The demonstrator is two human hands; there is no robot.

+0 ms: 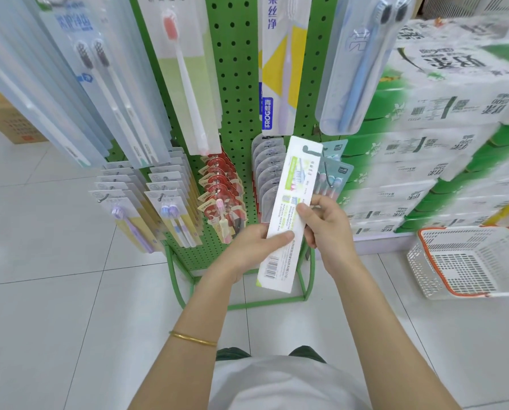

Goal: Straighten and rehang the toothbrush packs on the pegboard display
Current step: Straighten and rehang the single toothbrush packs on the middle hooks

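Both hands, left hand (257, 242) and right hand (325, 221), are gripping one toothbrush pack (288, 208) off its peg, before the pegboard (235, 84). Rehanging is pending: its hang hole likely needs aligning with a peg.

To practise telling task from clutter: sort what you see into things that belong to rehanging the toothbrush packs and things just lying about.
Belongs to the job:
white-and-green toothbrush pack, held by left hand and right hand
green pegboard
red packs hanging on it

Just lying about:
plastic basket
stacked tissue bales
cardboard box
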